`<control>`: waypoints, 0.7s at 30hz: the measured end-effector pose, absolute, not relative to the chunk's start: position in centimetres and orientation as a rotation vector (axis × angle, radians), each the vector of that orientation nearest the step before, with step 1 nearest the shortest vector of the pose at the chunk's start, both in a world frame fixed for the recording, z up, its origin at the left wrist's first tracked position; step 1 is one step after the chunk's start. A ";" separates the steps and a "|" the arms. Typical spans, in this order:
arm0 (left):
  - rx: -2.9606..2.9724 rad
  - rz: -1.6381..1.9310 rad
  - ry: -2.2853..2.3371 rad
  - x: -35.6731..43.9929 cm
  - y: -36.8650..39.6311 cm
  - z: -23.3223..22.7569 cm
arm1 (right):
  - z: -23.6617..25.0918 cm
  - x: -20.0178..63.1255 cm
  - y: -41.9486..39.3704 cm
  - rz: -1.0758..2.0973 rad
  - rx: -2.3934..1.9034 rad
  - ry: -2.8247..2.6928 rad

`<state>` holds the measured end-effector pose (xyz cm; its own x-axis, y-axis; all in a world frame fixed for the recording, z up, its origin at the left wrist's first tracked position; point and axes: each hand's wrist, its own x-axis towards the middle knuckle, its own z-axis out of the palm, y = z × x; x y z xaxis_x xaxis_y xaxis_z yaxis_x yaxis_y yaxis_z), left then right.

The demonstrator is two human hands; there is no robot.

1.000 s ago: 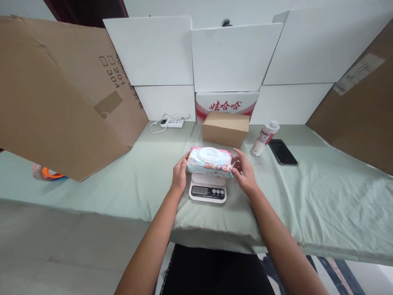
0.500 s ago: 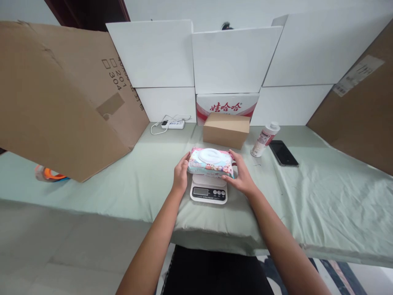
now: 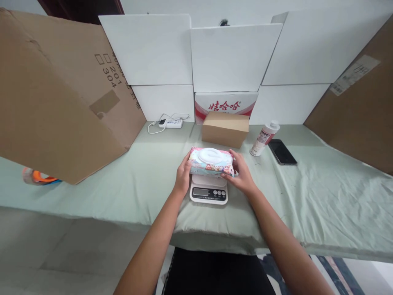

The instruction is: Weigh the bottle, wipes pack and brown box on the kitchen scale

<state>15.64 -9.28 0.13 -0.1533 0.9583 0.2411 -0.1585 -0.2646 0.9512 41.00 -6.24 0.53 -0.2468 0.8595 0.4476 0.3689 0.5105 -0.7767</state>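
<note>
Both hands hold a pack of wipes over a small scale. The left hand is closed on the left end of the pack. The right hand is closed on the right end, with its fingers curled around the edge. The pack lies flat, with its round white lid facing up.

The pack is right above the scale's plate. It may be resting on the plate, but the hands hide the edges, so I cannot tell if it touches. The hands have not let go, so the scale cannot yet show the pack's weight alone. The little screen on the scale is too small to read. What seems left is to let go and read the number.

The scale sits on a table with a green cloth. Just behind the pack is a brown box. Its top is shut, so what is inside is hidden. Near it on the right stands a white bottle with its cap on, and beside that lies a dark phone. A white charger with a cord lies at the back left. The lid of the pack is shut too.
</note>
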 end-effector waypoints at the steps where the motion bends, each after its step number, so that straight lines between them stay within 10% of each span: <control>1: 1.200 1.582 1.034 15.7 -9.3 0.1 | 0.4 40.9 -6.3 0.694 -1.013 -1.809; 21: 1.111 1.974 0.963 6.1 3.0 5.7 | 8.4 29.7 5.0 0.726 -0.885 -1.994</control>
<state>6.13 2.99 5.74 -0.4155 0.8181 0.3975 -0.1901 -0.5054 0.8417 29.68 4.99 8.41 -0.4185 0.7918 0.4448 0.3203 0.5869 -0.7436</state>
